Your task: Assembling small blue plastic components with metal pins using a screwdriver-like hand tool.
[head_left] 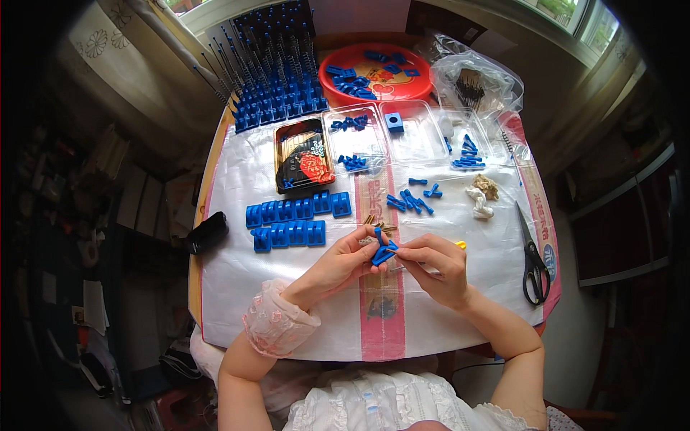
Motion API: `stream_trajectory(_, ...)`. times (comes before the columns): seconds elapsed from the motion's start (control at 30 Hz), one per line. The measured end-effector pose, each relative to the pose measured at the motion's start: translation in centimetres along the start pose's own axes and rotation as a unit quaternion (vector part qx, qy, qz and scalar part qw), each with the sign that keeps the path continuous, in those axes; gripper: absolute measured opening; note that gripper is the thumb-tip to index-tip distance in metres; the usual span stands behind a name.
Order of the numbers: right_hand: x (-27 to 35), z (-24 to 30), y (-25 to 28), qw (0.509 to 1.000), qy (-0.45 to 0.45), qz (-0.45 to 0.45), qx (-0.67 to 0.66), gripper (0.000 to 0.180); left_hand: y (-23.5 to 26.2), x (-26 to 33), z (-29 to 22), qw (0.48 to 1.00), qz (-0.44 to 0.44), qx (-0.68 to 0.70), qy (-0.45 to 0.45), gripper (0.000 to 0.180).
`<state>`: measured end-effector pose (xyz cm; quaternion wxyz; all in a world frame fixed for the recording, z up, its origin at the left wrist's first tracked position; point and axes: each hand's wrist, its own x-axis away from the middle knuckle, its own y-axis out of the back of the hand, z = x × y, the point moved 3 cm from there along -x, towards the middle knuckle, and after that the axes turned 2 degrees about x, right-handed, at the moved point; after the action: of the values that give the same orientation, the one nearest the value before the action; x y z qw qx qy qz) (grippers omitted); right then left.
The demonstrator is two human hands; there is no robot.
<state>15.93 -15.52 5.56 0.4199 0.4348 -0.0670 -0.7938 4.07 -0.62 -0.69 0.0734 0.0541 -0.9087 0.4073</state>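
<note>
My left hand (343, 256) is closed on a small blue plastic part (384, 253), holding it tilted above the table. At that part, the thumb and fingertips of my right hand (437, 267) pinch what looks like a thin brass-coloured pin, mostly hidden by the fingers. Just beyond my left fingers lies a small heap of brass-coloured pins (388, 228). Several loose blue pieces (411, 202) lie farther off. Two rows of blue blocks (296, 208) stand to the left. Beside my right hand a yellow tip (461, 245) shows; whether the hand holds it I cannot tell.
Behind are a black tray (282, 174), clear plastic trays (422, 152) with blue pieces, a red basin (338, 95) and blue blocks with upright springs and rods (277, 108). Black scissors (532, 269) lie at right, near crumpled white material (479, 202). A dark object (208, 233) sits at the left edge.
</note>
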Motion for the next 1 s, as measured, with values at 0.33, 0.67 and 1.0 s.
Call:
stream_trajectory(0.33,0.1,0.1,-0.2,0.999,-0.010,0.002,0.031,0.020,-0.6,0.1,-0.5,0.999,-0.011,-0.042,-0.012,0.017)
stream_trajectory(0.67,0.2,-0.3,-0.4,0.999,-0.002,0.016,0.040,0.019,-0.6,0.0,-0.6,0.998,-0.025,-0.056,-0.028,0.017)
stream_trajectory(1.0,0.1,0.0,-0.4,0.994,0.041,0.036,0.095,0.018,-0.5,0.0,-0.4,0.991,-0.025,-0.127,-0.037,0.019)
